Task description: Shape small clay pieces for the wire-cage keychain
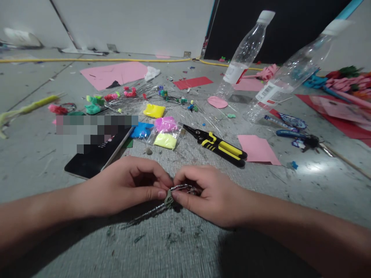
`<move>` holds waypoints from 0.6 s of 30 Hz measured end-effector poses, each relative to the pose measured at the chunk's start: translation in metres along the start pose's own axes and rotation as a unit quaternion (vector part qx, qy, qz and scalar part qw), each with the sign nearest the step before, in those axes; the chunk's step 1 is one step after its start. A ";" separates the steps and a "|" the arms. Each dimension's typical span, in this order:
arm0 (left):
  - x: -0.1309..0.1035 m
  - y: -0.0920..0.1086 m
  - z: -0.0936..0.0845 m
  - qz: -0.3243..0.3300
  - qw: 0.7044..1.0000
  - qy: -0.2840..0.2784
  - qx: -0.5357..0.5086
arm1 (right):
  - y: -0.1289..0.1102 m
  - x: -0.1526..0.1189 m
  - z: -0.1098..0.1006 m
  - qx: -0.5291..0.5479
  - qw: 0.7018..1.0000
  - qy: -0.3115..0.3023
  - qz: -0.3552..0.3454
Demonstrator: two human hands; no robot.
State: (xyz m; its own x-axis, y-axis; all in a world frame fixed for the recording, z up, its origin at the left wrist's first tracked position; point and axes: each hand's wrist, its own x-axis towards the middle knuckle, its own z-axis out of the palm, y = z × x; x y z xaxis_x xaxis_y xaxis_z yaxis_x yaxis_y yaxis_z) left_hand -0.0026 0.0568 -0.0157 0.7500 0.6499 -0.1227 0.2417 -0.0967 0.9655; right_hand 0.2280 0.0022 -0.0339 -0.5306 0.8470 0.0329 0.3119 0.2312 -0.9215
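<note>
Low in the middle of the head view, my hands meet over a twisted silvery wire [149,212] with a small grey-green lump [168,199], perhaps clay, around it. My left hand [127,189] is closed, its thumb and fingers pinching at the lump's left side. My right hand [211,195] pinches the wire just right of the lump, and the bent wire end runs into its curled fingers. Part of the wire is hidden by those fingers. Beyond my hands lie black-and-yellow wire strippers [223,150] and small bags of yellow [154,111], blue [141,130] and pink [165,124] soft clay.
A dark phone [84,164] lies left, its upper part pixelated. Two clear plastic bottles [239,63] stand at the back right. Pink paper [257,150], wires with colourful bits [133,92], keys [311,141] and pink craft flowers [342,85] lie around. A yellow cord [95,60] crosses behind.
</note>
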 end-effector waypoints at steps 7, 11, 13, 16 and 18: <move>0.000 0.001 0.001 0.002 1.000 -0.001 -0.001 | -0.002 0.001 -0.001 0.008 1.000 -0.011 0.012; -0.001 0.000 0.000 -0.003 1.000 0.003 -0.009 | -0.002 0.001 -0.001 0.017 1.000 0.002 0.021; -0.002 -0.002 -0.001 0.000 1.000 0.006 -0.030 | -0.001 0.000 0.000 0.022 0.999 0.010 0.030; -0.002 -0.004 -0.002 -0.001 0.998 0.006 -0.065 | -0.002 0.000 0.001 0.029 0.998 0.020 0.047; -0.003 -0.005 -0.002 -0.004 0.997 0.008 -0.075 | -0.003 0.000 0.002 0.028 0.998 0.022 0.054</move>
State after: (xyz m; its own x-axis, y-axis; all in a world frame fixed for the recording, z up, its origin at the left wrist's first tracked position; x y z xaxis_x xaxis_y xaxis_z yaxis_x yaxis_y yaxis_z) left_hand -0.0072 0.0570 -0.0201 0.7381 0.6623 -0.1288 0.1531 0.0216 0.9880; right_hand 0.2258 0.0009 -0.0319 -0.4604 0.8862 -0.0513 0.3192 0.1113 -0.9411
